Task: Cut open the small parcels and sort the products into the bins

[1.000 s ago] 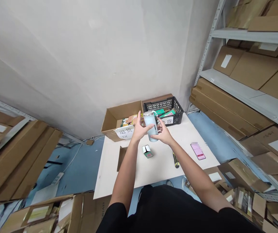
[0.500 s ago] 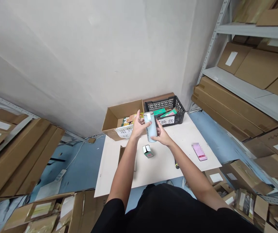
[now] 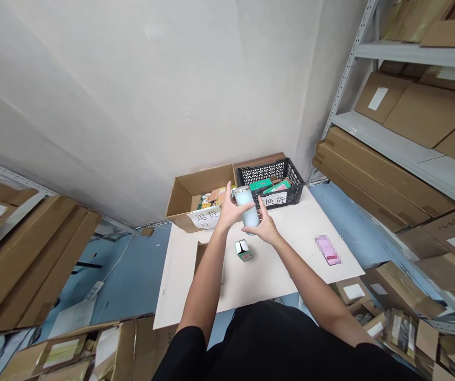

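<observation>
Between my two hands, above the table, is a pale blue tumbler [image 3: 246, 207] with a silvery top, tilted slightly. My left hand [image 3: 229, 210] grips its left side, the thumb lying across the front. From the right, my right hand [image 3: 266, 225] clasps it, with the thumb across the lower front and fingers at the side. Below the tumbler, a small green-and-white box [image 3: 244, 250] stands on the white table [image 3: 267, 280] with its top flaps up. Part of an open brown carton [image 3: 200, 253] shows behind my left forearm.
At the back stand a cardboard box [image 3: 180, 209] with small packages and a black plastic crate [image 3: 297, 186] holding green boxes. A pink phone, partly pixelated [image 3: 328, 250], lies at the table's right. Shelving [image 3: 402, 137] with cartons rises on the right; long cartons [image 3: 33, 254] stand left.
The tumbler has been turned in my hands; the white label that faced me is now out of the front view. Both hands still hold it. My right forearm now hides the yellow-and-black tool.
</observation>
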`<state>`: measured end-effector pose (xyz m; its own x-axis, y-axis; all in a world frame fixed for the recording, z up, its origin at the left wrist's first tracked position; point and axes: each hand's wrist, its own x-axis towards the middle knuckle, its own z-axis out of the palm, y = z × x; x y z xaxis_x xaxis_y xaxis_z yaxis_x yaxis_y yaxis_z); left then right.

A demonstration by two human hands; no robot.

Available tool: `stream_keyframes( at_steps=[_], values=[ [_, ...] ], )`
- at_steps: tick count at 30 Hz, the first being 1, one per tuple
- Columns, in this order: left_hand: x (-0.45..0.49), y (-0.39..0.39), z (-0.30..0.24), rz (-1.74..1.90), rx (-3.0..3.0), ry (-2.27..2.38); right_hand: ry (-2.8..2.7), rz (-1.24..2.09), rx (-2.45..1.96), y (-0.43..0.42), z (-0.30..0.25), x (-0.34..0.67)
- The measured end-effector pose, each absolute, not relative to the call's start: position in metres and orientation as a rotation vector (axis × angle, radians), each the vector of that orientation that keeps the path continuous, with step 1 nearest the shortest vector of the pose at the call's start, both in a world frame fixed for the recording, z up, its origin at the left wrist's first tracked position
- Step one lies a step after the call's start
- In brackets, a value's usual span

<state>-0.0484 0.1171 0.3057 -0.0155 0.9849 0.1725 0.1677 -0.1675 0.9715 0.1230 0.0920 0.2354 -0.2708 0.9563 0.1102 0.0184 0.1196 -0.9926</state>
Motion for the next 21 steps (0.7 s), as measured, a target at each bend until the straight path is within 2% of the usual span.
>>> stream_keyframes(
  at_steps=[4, 9, 14, 18, 21],
  values=[
    [-0.052, 0.117, 0.298, 1.244, 1.33, 1.187, -1.479, 1.429, -0.86, 0.09, 0.229, 0.119],
    [-0.056, 0.117, 0.285, 1.271, 1.307, 1.27, -1.438, 1.388, -0.996, 0.09, 0.221, 0.116],
    [-0.062, 0.117, 0.278, 1.254, 1.251, 1.172, -1.453, 1.554, -0.88, 0.093, 0.213, 0.117],
    [-0.067, 0.113, 0.274, 1.269, 1.31, 1.255, -1.49, 1.433, -0.999, 0.094, 0.205, 0.116],
    [-0.07, 0.108, 0.272, 1.218, 1.345, 1.238, -1.499, 1.46, -0.951, 0.092, 0.199, 0.112]
  ],
)
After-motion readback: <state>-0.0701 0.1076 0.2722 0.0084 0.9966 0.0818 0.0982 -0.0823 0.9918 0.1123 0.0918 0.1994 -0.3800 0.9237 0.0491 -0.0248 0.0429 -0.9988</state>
